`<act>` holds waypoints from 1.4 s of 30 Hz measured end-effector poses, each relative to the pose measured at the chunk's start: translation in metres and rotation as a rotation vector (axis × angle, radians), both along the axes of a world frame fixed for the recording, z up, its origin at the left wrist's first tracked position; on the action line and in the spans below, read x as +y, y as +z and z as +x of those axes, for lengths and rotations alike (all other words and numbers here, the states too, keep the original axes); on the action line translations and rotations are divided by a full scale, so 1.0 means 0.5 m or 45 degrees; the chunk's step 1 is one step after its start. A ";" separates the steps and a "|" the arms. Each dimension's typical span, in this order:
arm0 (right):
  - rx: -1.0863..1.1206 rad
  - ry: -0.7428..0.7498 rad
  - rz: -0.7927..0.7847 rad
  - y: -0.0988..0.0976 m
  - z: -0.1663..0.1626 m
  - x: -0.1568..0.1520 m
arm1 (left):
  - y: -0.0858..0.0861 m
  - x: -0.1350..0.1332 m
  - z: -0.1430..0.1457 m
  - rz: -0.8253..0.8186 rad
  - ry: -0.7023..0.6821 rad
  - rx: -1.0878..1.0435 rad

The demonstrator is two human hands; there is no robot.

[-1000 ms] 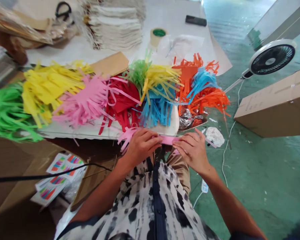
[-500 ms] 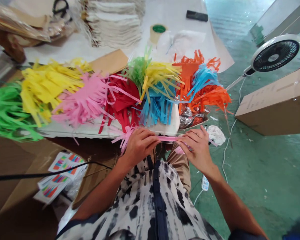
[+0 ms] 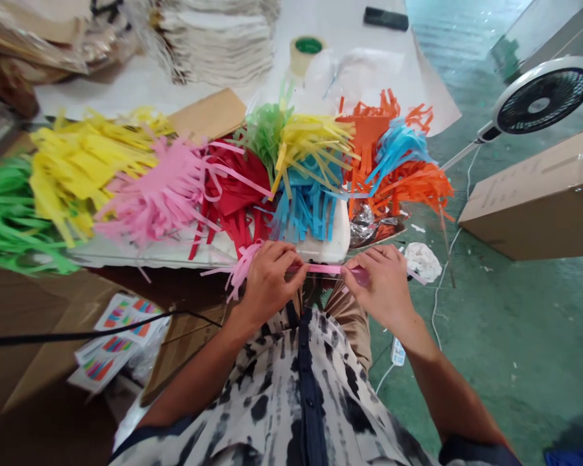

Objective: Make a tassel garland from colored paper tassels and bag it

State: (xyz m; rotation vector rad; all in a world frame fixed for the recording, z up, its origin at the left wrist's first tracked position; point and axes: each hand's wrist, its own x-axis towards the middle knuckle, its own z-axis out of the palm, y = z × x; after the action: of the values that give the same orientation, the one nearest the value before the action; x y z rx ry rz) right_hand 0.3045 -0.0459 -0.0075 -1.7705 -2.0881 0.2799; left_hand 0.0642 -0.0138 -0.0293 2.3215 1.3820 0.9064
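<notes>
Between my two hands a pink fringed paper tassel (image 3: 324,268) is stretched level, just off the table's front edge. My left hand (image 3: 272,278) is closed on its left part, and loose pink strips fan out beyond the fingers. My right hand (image 3: 381,281) pinches the other end, with a strip tip poking out to the right. Most of the tassel is hidden under the fingers. Right beyond my hands lie fringed bundles: blue (image 3: 304,207), red (image 3: 233,194), pink (image 3: 160,191), yellow (image 3: 85,162) and green (image 3: 14,213).
On the white table (image 3: 320,13) are a tape roll (image 3: 307,55), a stack of pale cloth-like pieces (image 3: 216,45), a brown card (image 3: 211,115) and orange fringe (image 3: 412,188). A fan (image 3: 541,100) and a cardboard box (image 3: 539,200) stand right. A black cable (image 3: 78,338) crosses on the left.
The fingers of both hands have shifted slightly along the pink strip, the right hand more curled now. The view has moved a little; the bundles on the table lie as before.
</notes>
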 end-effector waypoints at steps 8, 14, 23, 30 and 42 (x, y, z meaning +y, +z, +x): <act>-0.199 -0.077 0.081 0.003 -0.005 -0.003 | 0.012 0.003 0.005 -0.024 0.001 0.092; -0.217 0.216 0.420 -0.026 -0.025 -0.044 | 0.015 -0.001 0.019 0.244 -0.143 0.203; -0.234 0.164 0.537 -0.050 0.016 -0.077 | 0.009 -0.010 -0.071 0.441 -0.084 0.348; -0.233 0.082 0.564 -0.041 -0.013 -0.072 | 0.027 -0.035 -0.001 0.477 -0.293 0.180; 0.233 0.195 0.220 -0.040 0.011 -0.028 | -0.005 0.007 0.019 0.129 -0.418 -0.049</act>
State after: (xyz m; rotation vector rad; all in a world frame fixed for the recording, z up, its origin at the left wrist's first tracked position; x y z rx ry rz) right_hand 0.3102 -0.0599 -0.0276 -1.4338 -2.0520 0.2832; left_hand 0.0738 -0.0103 -0.0320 2.4916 0.9197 0.9290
